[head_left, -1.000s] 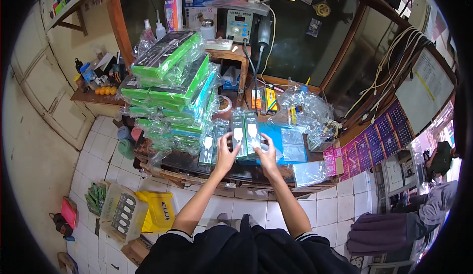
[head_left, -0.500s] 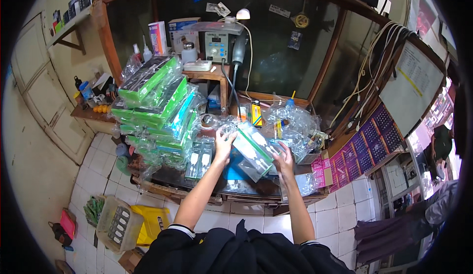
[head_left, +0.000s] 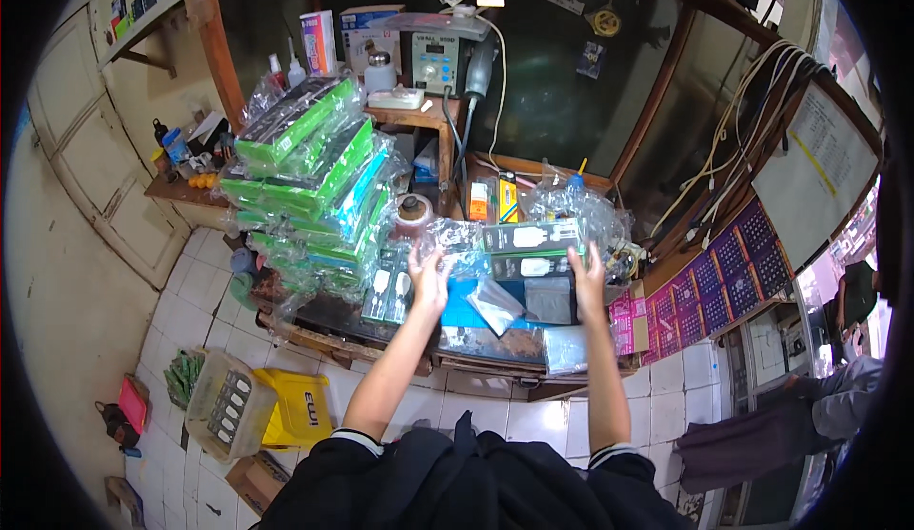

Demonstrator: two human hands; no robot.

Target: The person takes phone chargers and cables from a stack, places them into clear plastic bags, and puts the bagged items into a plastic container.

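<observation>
Standing parted, the fingers of the L hand (head_left: 429,284) are loosely spread w/ nothing seen in hold; crumpled clear film (head_left: 455,240) lies just beside them. Fingers of the R hand (head_left: 588,284) are half spread at the R end of the boxes, no firm grip seen; light contact: can't tell.

Pos. of boxes: upper dark box (head_left: 533,237) and lower dark box (head_left: 529,267) lie crosswise between the hands, long edges approx. parallel. Overlap: can't tell. Blue sheet (head_left: 459,311) w/ clear sleeve (head_left: 497,305) is on the near side; wrap heap (head_left: 609,221) is behind, to R. Two further boxes (head_left: 387,288) are L of the L hand, next to the green pkg. stack (head_left: 324,187), all on the desk (head_left: 484,347).

Handling (recommended): support both ends, square the edges, keep film out from under, release evenly; don't press box faces.

Diff. vs. 0.5 s ago: boxes were tilted diagonally, held between both hands; now crosswise, farther back. Hands are wider apart; more of blue sheet shows.
</observation>
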